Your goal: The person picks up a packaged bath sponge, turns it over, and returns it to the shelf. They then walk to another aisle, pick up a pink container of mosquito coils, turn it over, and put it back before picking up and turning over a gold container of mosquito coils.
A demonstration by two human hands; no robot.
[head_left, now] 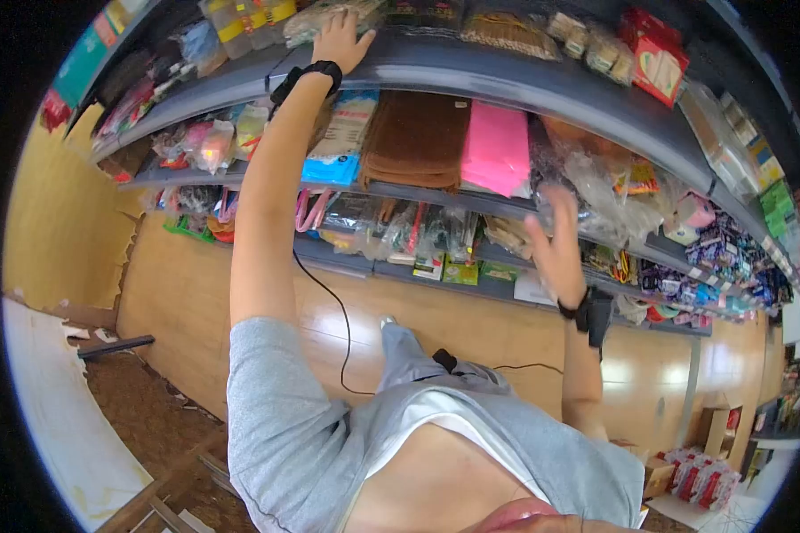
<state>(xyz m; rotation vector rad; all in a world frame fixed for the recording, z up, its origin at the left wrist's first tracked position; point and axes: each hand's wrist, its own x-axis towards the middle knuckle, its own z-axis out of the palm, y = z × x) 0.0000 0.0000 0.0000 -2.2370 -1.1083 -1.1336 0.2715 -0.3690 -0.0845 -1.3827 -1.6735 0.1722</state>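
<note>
Clear-wrapped packet (329,19) on the top shelf (471,67), where my left hand (342,40) rests flat on it, fingers spread, to steady my reach, while my right hand (556,249) hangs open and empty before bagged goods (596,191) one shelf lower

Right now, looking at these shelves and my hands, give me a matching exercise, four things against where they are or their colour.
Things:
1. left hand
2. right hand
3. folded cloth stack
4. flat packet

Descriptions:
A. pink
B. brown
C. resting on the top shelf edge
D. raised, fingers spread, in front of the bagged goods

Pairs: 1-C, 2-D, 3-B, 4-A
</note>
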